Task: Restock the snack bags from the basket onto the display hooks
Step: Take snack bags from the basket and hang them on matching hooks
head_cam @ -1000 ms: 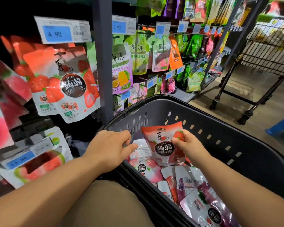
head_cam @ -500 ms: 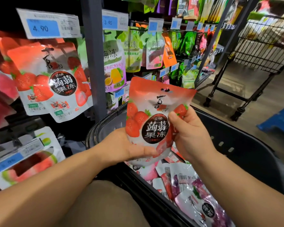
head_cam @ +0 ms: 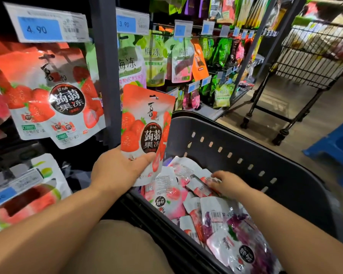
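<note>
left hand (head_cam: 117,171) gripping strawberry bag (head_cam: 145,125), right hand (head_cam: 229,183) on basket bags (head_cam: 166,191)

Place: a shop's snack aisle.
Evidence: price tags (head_cam: 46,24) reading 4.90 and 3.90, hanging snack bags (head_cam: 48,95) on display hooks, a wire stock trolley (head_cam: 313,50), a basket (head_cam: 265,155).
</note>
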A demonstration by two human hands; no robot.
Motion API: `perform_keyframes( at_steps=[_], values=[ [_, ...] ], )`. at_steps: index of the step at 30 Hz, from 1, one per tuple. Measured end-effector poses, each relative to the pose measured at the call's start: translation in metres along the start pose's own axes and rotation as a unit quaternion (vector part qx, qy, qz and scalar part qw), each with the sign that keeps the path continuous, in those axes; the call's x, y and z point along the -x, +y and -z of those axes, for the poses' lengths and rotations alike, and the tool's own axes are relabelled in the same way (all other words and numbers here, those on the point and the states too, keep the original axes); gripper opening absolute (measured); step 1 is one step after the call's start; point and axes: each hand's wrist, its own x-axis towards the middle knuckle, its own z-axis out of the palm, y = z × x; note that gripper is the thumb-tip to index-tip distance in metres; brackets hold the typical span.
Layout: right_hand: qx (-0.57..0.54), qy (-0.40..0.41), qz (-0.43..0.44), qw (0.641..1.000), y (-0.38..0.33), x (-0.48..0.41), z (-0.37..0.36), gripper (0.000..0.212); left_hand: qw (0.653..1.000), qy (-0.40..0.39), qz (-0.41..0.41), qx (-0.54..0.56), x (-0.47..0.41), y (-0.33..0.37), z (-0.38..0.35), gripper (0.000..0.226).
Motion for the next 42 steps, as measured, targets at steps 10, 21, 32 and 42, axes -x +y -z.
perform_keyframes(
  at_steps=[10,21,32,42],
  values=[
    [0.147,0.053,-0.012,0.988,0.004,-0.004,-0.023,0.037,1.000,-0.019,0.007,0.002,0.001,0.001,0.002,0.025],
    [-0.180,0.216,0.039,0.959,-0.036,0.018,0.023,0.027,1.000,-0.021,0.005,-0.001,0.003,0.002,0.004,0.026],
    [0.140,0.174,0.134,0.965,-0.052,0.045,0.049,0.028,1.000,-0.016,0.005,-0.008,0.002,0.002,0.003,0.027],
    [-0.118,0.058,0.008,0.991,-0.023,0.026,0.044,0.049,1.000,-0.019,0.007,-0.015,0.001,0.002,0.002,0.028]
  ],
)
